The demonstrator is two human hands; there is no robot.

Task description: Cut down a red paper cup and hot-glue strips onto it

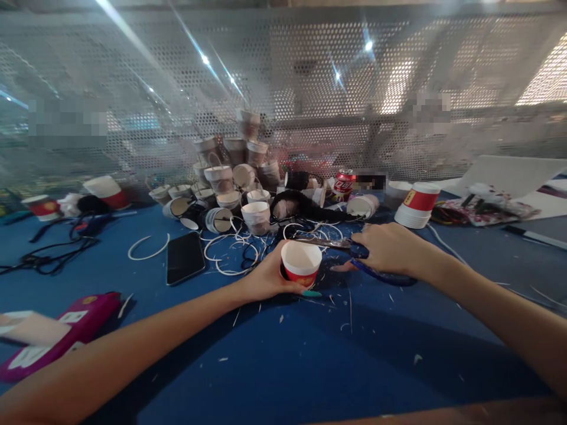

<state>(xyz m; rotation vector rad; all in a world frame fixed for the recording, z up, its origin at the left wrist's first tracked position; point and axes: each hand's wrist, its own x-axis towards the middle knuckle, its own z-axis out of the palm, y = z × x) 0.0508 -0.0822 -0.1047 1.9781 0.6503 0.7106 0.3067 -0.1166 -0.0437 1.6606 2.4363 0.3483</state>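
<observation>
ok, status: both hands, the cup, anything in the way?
Left hand grips red-and-white paper cup, mouth up. Right hand holds blue-handled scissors, blades by cup's far rim, contact unclear. Possible snag: white cord loops just beyond.

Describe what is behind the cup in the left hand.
Just behind the cup: scissor blades, white loops and, farther back leftward, a heap of cups. The cup hides the table directly behind it; whether the blades touch its rim cannot be told.

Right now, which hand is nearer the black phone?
Left. The left hand, gripping the red-and-white cup, is to the right of the black phone; the right hand, holding scissors, is farther right, past the cup.
</observation>
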